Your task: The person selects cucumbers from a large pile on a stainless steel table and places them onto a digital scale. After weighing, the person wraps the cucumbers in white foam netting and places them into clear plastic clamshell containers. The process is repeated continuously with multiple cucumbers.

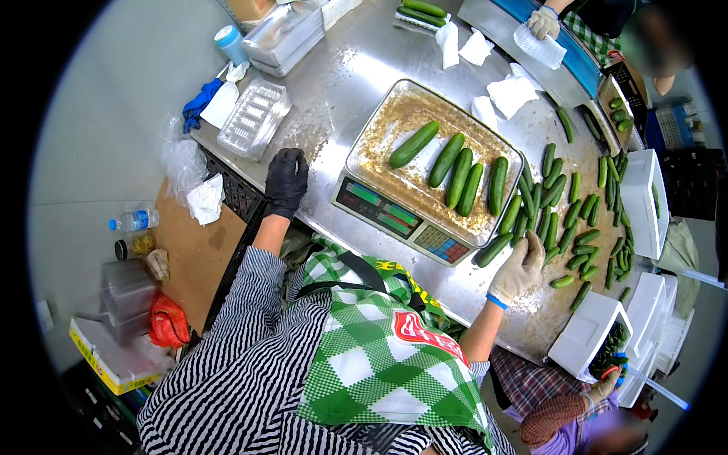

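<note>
Several green cucumbers (459, 177) lie apart or side by side on the stained metal pan (392, 114) of a weighing scale. My left hand (286, 181), in a black glove, rests at the steel table's edge, left of the scale, its fingers slightly curled and nothing seen in them. My right hand (518, 270), in a cream knit glove, is at the scale's lower right, its fingertips beside loose cucumbers (495, 250); whether it grips one cannot be told. The scale's display and keypad panel (398, 222) faces me.
Clear plastic trays (254, 119) are stacked at the left. Many cucumbers (586, 239) spread over the table's right side, near white foam boxes (591, 330). White foam nets (512, 95) lie beyond the scale. Two co-workers stand across and at the right, one gloved hand (544, 24) on a net.
</note>
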Tool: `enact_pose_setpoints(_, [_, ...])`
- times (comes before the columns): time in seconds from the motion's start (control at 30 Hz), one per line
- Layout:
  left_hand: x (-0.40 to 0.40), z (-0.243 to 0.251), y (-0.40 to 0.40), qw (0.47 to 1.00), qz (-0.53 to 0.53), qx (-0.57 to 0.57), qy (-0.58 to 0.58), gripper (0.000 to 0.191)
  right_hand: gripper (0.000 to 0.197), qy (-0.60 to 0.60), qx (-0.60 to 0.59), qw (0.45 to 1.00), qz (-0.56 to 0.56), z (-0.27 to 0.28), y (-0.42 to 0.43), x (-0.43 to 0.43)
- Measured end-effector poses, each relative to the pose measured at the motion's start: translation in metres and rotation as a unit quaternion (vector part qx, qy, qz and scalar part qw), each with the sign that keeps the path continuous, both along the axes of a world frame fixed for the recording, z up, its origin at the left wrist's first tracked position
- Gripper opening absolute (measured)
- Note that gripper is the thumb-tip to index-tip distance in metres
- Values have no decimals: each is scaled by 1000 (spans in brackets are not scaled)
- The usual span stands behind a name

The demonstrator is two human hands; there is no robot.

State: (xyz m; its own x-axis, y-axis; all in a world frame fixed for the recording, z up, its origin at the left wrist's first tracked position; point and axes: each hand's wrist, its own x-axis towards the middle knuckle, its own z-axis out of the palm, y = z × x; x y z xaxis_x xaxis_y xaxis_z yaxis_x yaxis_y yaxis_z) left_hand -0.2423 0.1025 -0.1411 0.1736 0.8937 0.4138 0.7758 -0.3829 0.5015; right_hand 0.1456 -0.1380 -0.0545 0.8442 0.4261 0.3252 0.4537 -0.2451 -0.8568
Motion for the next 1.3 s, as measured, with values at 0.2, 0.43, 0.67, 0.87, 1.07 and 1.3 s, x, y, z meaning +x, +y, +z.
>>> enact_pose_setpoints(0.2, [1, 0, 2, 1000, -3, 3, 30, 16, 30, -123, -107, 983, 86, 7, 42, 8])
enact_pose_setpoints(0.43, [5, -9, 9, 999, -21, -15, 43, 15, 44, -257, -275, 913, 157, 33, 66, -18])
enact_pose_setpoints(0.67, [30, -67, 13, 987, 34, -62, 142, 11, 50, -131, -359, 909, 165, 38, 88, -33])
enact_pose_setpoints(0.87, [41, -76, 13, 979, 72, -29, 186, 9, 31, -11, -209, 971, 118, 45, 75, -1])
enact_pose_setpoints(1.07, [26, -82, 12, 970, 85, -58, 221, 11, 36, 68, -29, 997, -2, -8, 56, 73])
enact_pose_setpoints(1.3, [15, -90, 12, 962, 97, -79, 242, 14, 37, -111, -245, 963, -18, -45, 65, 164])
